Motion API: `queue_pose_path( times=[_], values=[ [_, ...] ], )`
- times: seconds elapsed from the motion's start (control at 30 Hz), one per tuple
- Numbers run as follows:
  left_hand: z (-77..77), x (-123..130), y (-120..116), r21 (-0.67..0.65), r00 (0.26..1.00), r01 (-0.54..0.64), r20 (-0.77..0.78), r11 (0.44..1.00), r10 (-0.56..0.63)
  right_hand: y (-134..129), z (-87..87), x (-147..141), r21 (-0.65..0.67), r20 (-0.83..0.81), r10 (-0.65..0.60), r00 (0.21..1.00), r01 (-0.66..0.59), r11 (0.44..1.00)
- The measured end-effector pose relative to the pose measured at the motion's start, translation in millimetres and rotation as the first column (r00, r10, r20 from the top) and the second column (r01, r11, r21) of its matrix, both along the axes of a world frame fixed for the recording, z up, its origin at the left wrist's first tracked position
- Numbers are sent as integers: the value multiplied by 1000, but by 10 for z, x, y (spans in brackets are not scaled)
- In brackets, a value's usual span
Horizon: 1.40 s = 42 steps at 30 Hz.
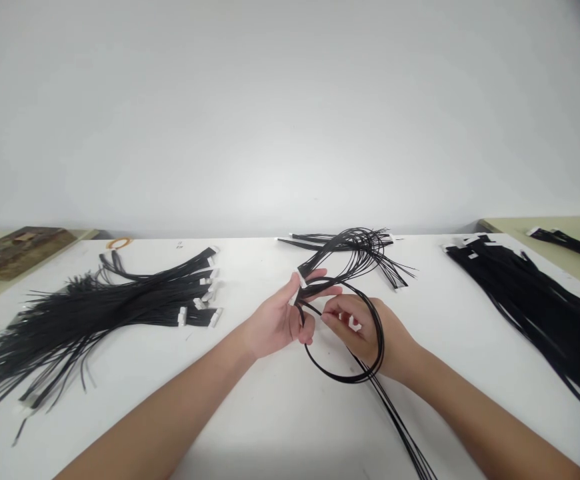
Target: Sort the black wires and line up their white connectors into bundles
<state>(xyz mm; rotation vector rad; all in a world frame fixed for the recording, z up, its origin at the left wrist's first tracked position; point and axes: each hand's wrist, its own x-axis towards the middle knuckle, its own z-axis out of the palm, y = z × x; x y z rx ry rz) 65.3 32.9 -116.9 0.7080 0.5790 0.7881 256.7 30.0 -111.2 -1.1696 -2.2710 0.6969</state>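
My left hand (283, 320) is closed on a black wire harness (315, 288), its thumb by a white connector (302, 277). From there loose wires fan out away from me over the table. A round loop of black wire (345, 380) hangs below my left fingers and passes around my right wrist. My right hand (357, 327) reaches through that loop, thumb and forefinger pinched on a thin black wire (315, 308). More black wires (400, 427) trail from the loop toward the front edge.
A big pile of black harnesses (120, 300) with white connectors lies at left, another (535, 300) at right. Behind my hands are more harnesses (290, 243). An orange ring (119, 243) lies at the back left, near a brown board (20, 250). A white wall rises behind.
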Motion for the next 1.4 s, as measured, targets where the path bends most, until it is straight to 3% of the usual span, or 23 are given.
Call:
queue_pose_path(
  times=[0.4, 0.47, 0.53, 0.63, 0.7, 0.77, 0.8, 0.9, 0.97, 1.2, 1.4],
  values=[
    [-4, 9, -4, 12, 1000, -15, 5, 1000, 15, -7, -23, -47, 45, 61, -134, 989, 131, 990],
    [0, 14, -1, 6, 1000, -21, -4, 1000, 21, -1, 17, -31, -36, 25, -119, 993, 120, 992],
    [-1, 17, 4, 0, 999, -30, -15, 1000, 30, 13, 73, 8, -205, -77, -77, 994, 59, 977],
    [-7, 17, 15, 0, 998, -52, -28, 999, 52, 59, 174, 114, -501, -308, -79, 948, -91, 861],
    [-12, 15, 23, 11, 997, -69, -31, 998, 70, 107, 248, 210, -652, -450, -215, 867, -154, 742],
    [-17, 13, 29, 23, 996, -80, -42, 997, 81, 160, 323, 310, -708, -596, -383, 706, -237, 665],
    [-18, 12, 31, 28, 995, -82, -49, 996, 83, 185, 358, 355, -698, -663, -438, 607, -288, 656],
    [-14, 8, 35, 23, 995, -76, -67, 997, 77, 234, 431, 454, -611, -790, -513, 337, -355, 708],
    [-5, 8, 35, 3, 996, -51, -79, 999, 51, 245, 441, 481, -554, -832, -502, 234, -340, 760],
    [4, 23, 25, -16, 993, -37, -115, 999, 35, 246, 386, 452, -477, -878, -471, 82, -212, 853],
    [11, 27, 20, -12, 991, -58, -124, 998, 56, 300, 384, 431, -454, -888, -459, 33, 110, 884]
  ],
)
